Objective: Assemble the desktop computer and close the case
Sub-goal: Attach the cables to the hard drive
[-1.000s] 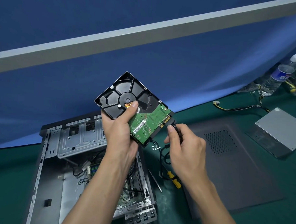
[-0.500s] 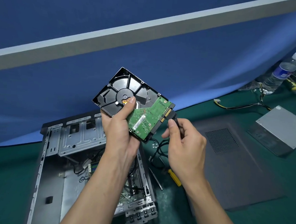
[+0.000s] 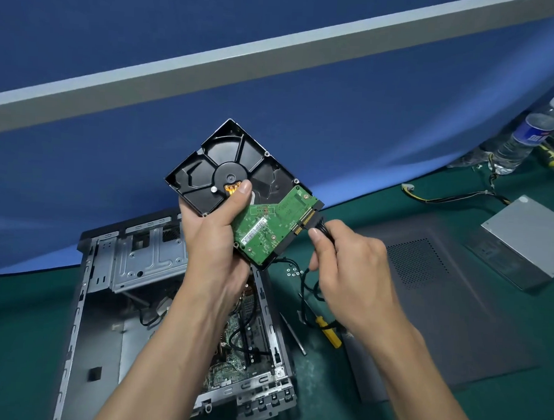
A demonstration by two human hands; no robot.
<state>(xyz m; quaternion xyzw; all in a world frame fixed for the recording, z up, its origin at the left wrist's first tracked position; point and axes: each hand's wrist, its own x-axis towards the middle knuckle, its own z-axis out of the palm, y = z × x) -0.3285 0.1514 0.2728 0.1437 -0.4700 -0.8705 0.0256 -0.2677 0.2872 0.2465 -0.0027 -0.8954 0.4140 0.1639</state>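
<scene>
Nudged closer, the black connector (image 3: 320, 225), pinched in the right hand (image 3: 349, 271), is touching the port edge of the hard drive (image 3: 239, 163), which the left hand (image 3: 216, 242) is gripping.

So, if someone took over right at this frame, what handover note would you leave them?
Left hand grips the hard drive, circuit board facing up, above the open computer case.
Right hand pinches a black cable connector at the drive's port; I cannot tell if it is fully seated.
Done: the motherboard is in the case.
Remaining: mount the drive, fit the power supply lying on the mat at right, then close with the side panel lying beside the case. A yellow-handled screwdriver and loose screws lie between case and panel.
</scene>
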